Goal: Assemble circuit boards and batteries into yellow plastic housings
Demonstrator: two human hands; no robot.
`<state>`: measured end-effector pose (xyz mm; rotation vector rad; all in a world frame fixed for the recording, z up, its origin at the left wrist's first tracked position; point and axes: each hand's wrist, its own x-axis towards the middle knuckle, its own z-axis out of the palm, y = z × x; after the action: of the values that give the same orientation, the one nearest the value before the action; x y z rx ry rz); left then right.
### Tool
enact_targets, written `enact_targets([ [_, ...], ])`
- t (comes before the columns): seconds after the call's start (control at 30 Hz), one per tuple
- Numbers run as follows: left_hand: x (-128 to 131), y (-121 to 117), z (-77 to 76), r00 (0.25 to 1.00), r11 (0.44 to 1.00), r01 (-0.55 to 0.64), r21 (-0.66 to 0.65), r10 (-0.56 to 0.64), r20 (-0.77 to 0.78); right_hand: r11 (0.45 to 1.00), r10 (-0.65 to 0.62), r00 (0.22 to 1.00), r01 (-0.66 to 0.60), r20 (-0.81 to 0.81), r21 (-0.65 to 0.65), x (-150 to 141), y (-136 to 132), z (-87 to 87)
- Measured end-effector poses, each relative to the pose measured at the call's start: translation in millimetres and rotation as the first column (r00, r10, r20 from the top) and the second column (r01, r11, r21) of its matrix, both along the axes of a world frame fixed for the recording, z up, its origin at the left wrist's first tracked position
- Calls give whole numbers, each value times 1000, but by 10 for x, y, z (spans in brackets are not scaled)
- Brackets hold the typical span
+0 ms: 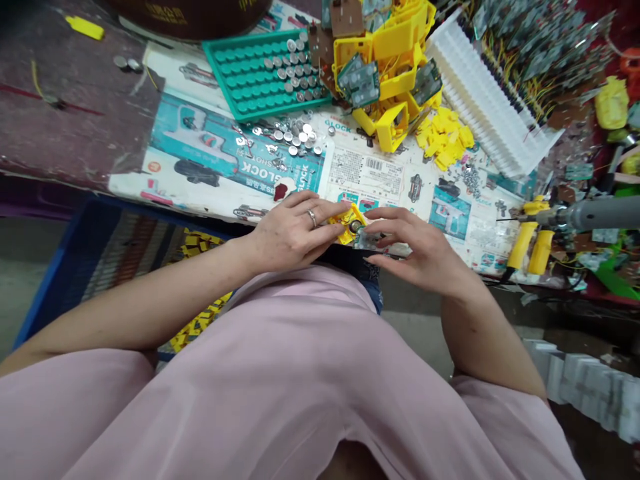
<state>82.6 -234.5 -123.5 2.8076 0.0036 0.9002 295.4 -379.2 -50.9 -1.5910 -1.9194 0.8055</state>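
At the table's front edge, a small yellow plastic casing (pixel 345 233) lies under the fingers of my left hand (pixel 290 230), which closes on it. A round metal part (pixel 355 227) sits inside the casing, and a bit of circuit board (pixel 367 238) shows at its right side. My right hand (pixel 417 247) is just right of the casing, fingers curved and thumb apart from them. Its index fingertip is close to the casing's edge; whether it touches is unclear. The underside of the casing is hidden.
Beyond my hands are loose silver button cells (pixel 300 138), a green tray (pixel 225 73) with cells, piled yellow casings (pixel 400 50), small yellow pieces (pixel 445 137) and a white foam rack (pixel 493 93). At right are yellow-handled pliers (pixel 540 250) and a grey powered tool (pixel 600 213). A blue crate (pixel 55 273) stands lower left.
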Motion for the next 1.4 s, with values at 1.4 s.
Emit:
enact_targets([
  [1.4,10,-113,45,996,979,-80,-188,87,26,992,-90,996,89,9,93,-13,421,-107],
])
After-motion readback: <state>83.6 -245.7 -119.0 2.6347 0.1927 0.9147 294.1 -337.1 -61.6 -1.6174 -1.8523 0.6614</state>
